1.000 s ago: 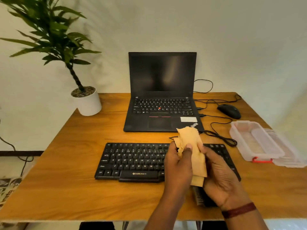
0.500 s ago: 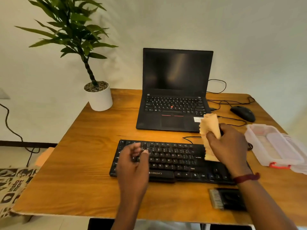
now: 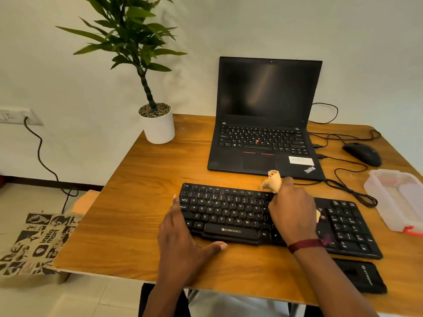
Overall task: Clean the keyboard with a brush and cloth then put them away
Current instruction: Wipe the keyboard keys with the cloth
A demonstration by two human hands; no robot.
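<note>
A black Zebronics keyboard (image 3: 231,213) lies across the wooden desk (image 3: 142,202). My right hand (image 3: 293,213) grips a crumpled tan cloth (image 3: 272,181) and presses it on the keys right of the middle; a bit of cloth shows past the hand's right side. My left hand (image 3: 183,243) lies flat with straight fingers along the keyboard's left end, thumb against its front edge. A black brush (image 3: 361,277) rests on the desk near the front edge, below the number pad.
An open black laptop (image 3: 265,124) stands behind the keyboard. A white potted plant (image 3: 158,124) is at the back left. A black mouse (image 3: 362,153) with cables and a clear plastic box (image 3: 398,197) are at the right. A printed paper bag (image 3: 34,243) sits on the floor left.
My right hand has come down with the cloth onto the keys. My left hand has slid to the keyboard's left end and flattened. The view has swung left.
</note>
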